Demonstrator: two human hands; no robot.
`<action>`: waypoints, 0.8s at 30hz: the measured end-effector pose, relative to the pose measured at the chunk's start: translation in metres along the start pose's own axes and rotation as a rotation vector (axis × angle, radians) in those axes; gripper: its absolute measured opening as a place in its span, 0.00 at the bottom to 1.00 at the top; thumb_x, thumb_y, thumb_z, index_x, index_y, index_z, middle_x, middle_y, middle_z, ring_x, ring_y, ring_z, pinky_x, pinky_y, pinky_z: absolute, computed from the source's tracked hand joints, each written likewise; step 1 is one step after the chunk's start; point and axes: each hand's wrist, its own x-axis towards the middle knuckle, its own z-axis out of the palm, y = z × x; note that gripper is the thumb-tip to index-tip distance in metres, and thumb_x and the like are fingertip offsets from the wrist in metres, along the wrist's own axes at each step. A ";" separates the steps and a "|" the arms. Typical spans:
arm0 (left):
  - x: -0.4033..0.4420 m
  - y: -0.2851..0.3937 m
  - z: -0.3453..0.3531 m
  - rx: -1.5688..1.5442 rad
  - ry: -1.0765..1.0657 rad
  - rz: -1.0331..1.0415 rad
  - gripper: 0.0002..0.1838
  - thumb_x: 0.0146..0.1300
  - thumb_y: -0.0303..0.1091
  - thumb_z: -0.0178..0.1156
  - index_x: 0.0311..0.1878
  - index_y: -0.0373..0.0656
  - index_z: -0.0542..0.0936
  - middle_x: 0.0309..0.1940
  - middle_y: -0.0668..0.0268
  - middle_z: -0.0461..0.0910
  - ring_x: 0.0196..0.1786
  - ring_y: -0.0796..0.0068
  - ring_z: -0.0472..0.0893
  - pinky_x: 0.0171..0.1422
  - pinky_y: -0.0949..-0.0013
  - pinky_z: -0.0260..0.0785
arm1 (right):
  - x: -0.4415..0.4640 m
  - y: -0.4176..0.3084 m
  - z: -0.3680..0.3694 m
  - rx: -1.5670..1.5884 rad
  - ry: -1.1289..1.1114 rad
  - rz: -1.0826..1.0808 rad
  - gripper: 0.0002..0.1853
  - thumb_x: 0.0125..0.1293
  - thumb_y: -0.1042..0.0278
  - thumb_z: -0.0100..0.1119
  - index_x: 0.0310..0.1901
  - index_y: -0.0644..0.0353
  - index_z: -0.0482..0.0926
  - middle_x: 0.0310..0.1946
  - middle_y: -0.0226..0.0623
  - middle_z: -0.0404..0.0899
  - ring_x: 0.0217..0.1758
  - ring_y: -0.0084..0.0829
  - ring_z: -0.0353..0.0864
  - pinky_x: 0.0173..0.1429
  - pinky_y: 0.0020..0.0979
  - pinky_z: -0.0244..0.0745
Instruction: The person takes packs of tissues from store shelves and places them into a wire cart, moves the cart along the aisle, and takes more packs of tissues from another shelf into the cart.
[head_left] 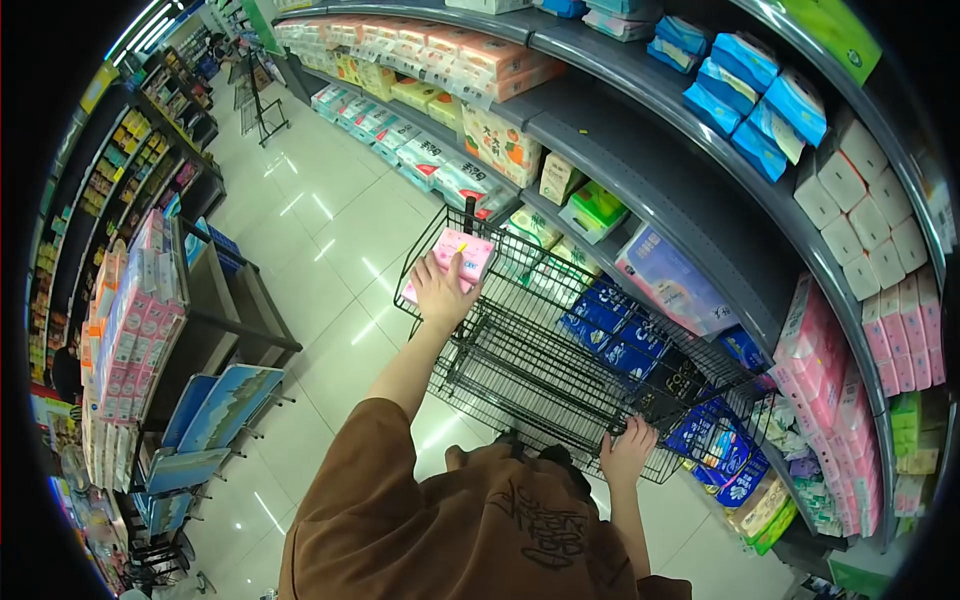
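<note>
My left hand (pixel 440 292) grips a pink pack of tissues (pixel 466 250) at the left end of a black wire shopping cart (pixel 520 345). The thumb lies on top of the pack, and its lower part is hidden under the hand. On the near right side of the cart, my right hand (pixel 629 450) has its fingers curled over the wire rim. Only bare wire mesh shows inside the basket, with the floor and shelf goods visible through it.
To the right, a long curved-looking shelf (pixel 610 130) carries tissue packs, including blue packs (pixel 755 90) and pink bundles (pixel 815 380). At left stands a display rack (pixel 225 310) with pink packs (pixel 145 320). A tiled floor aisle (pixel 330 220) runs between, with another cart (pixel 258 105) farther off.
</note>
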 end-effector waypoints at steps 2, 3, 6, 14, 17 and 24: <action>0.007 0.001 0.006 0.029 -0.011 -0.059 0.46 0.53 0.66 0.68 0.72 0.53 0.72 0.71 0.42 0.64 0.70 0.37 0.63 0.74 0.39 0.53 | 0.003 0.000 -0.002 -0.017 -0.013 0.001 0.33 0.59 0.63 0.70 0.63 0.67 0.68 0.65 0.51 0.68 0.70 0.56 0.63 0.81 0.59 0.51; 0.012 0.006 -0.005 0.014 -0.066 -0.108 0.47 0.52 0.66 0.68 0.73 0.52 0.71 0.71 0.42 0.64 0.70 0.38 0.64 0.74 0.39 0.53 | 0.001 -0.001 -0.003 -0.024 -0.025 0.001 0.34 0.58 0.64 0.70 0.63 0.66 0.67 0.65 0.50 0.68 0.70 0.55 0.63 0.81 0.59 0.51; 0.016 0.008 -0.007 0.061 -0.092 -0.132 0.50 0.51 0.65 0.69 0.76 0.57 0.68 0.69 0.43 0.65 0.67 0.39 0.66 0.72 0.40 0.55 | 0.002 0.000 -0.005 -0.032 -0.052 -0.014 0.35 0.57 0.64 0.71 0.64 0.67 0.67 0.65 0.51 0.67 0.70 0.56 0.63 0.81 0.59 0.51; 0.016 0.005 -0.002 -0.006 -0.100 -0.152 0.47 0.50 0.54 0.72 0.77 0.63 0.69 0.73 0.44 0.60 0.68 0.37 0.67 0.71 0.36 0.58 | 0.001 -0.002 -0.004 -0.036 -0.076 0.034 0.36 0.56 0.62 0.72 0.64 0.67 0.67 0.66 0.51 0.66 0.72 0.56 0.62 0.82 0.59 0.49; 0.009 0.007 -0.014 -0.094 0.087 -0.040 0.47 0.47 0.46 0.74 0.75 0.61 0.71 0.73 0.45 0.60 0.69 0.40 0.67 0.72 0.39 0.58 | -0.003 0.002 -0.002 -0.063 -0.095 0.030 0.36 0.57 0.61 0.71 0.64 0.66 0.66 0.67 0.50 0.65 0.73 0.56 0.61 0.82 0.59 0.47; 0.000 0.053 -0.101 -0.683 0.260 0.189 0.52 0.47 0.43 0.80 0.77 0.47 0.68 0.75 0.33 0.57 0.74 0.33 0.65 0.76 0.45 0.61 | -0.001 0.002 -0.018 0.011 -0.127 -0.022 0.41 0.53 0.57 0.74 0.65 0.66 0.65 0.64 0.53 0.66 0.71 0.57 0.62 0.80 0.61 0.49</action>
